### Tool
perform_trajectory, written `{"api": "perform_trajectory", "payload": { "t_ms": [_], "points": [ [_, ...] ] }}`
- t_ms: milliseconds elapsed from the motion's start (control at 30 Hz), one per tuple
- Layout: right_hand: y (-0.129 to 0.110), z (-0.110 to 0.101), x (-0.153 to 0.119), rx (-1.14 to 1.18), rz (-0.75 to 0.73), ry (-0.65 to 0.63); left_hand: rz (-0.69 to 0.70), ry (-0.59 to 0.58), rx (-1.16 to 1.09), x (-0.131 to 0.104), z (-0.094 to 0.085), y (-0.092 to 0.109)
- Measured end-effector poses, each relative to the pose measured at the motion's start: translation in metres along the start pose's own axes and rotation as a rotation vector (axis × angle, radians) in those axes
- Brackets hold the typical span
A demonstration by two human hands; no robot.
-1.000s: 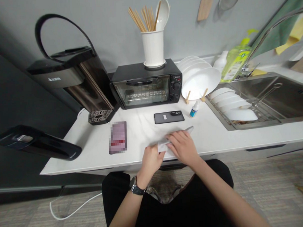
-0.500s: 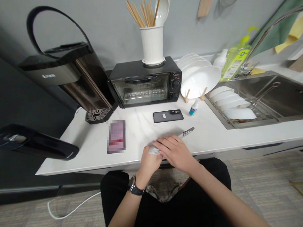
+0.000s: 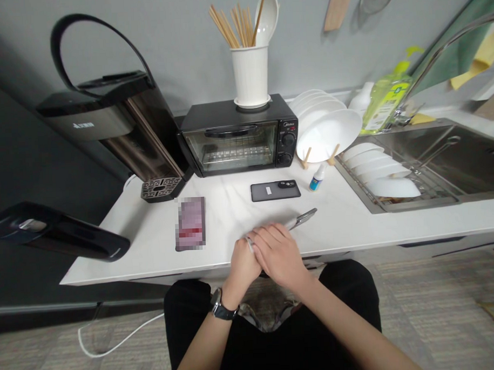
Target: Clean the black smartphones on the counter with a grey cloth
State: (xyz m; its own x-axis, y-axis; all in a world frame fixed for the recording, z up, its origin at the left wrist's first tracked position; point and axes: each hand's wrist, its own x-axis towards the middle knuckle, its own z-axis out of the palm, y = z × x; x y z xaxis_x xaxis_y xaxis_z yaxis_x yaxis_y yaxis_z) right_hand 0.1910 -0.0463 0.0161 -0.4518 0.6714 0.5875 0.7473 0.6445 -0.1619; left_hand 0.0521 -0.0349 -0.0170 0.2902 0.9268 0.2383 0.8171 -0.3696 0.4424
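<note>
My right hand [image 3: 278,255] lies over my left hand [image 3: 245,263] at the counter's front edge, its fingers curled around and pressed together. A thin strip of white tissue [image 3: 249,244] shows between the right fingertips and the back of the left hand. The left fingers are hidden beneath the right hand, and a black-strapped watch [image 3: 221,305] is on that wrist. Just past the right knuckles a pen [image 3: 304,217] with a silver clip points up and right; its near end is hidden. A dark phone [image 3: 275,190] lies face down beyond, beside a small spray bottle [image 3: 317,177].
A blurred-out phone-shaped object [image 3: 190,223] lies at left. Behind stand a water dispenser [image 3: 148,129], a toaster oven [image 3: 233,147] bearing a chopstick holder [image 3: 251,74], and racked plates [image 3: 330,131]. At right is a sink [image 3: 445,197] with bowls [image 3: 394,186] and a soap bottle [image 3: 388,104].
My right hand has shifted slightly over the left, and its fingers are more curled. Less of the white tissue shows now. The view has shifted a little.
</note>
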Motion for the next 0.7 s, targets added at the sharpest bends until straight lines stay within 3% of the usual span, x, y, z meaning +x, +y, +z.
{"api": "perform_trajectory", "payload": {
  "t_ms": [67, 133, 267, 333, 400, 467, 600, 700],
  "points": [
    [0.005, 0.003, -0.005, -0.001, -0.107, -0.006, 0.009, -0.006, 0.022, -0.001, 0.001, -0.002],
    [0.028, -0.001, -0.011, -0.05, -0.086, 0.007, -0.018, -0.024, -0.044, 0.0, -0.001, 0.0],
    [0.083, -0.018, -0.016, -0.186, 0.192, 0.113, -0.026, -0.018, -0.239, 0.001, -0.009, 0.007],
    [0.091, -0.024, -0.012, -0.248, 0.336, 0.18, -0.027, -0.012, -0.264, 0.002, -0.011, 0.009],
    [0.079, -0.023, -0.005, -0.267, 0.415, 0.21, -0.034, -0.007, -0.255, 0.002, -0.01, 0.009],
    [0.053, -0.016, 0.0, -0.212, 0.403, 0.183, -0.028, -0.002, -0.227, 0.001, -0.007, 0.007],
    [0.004, 0.001, 0.001, -0.007, 0.083, 0.052, 0.015, 0.012, -0.062, 0.0, 0.0, 0.0],
    [0.012, 0.003, -0.007, 0.013, -0.138, 0.021, 0.03, 0.005, -0.021, 0.0, 0.001, -0.002]
  ]
}}
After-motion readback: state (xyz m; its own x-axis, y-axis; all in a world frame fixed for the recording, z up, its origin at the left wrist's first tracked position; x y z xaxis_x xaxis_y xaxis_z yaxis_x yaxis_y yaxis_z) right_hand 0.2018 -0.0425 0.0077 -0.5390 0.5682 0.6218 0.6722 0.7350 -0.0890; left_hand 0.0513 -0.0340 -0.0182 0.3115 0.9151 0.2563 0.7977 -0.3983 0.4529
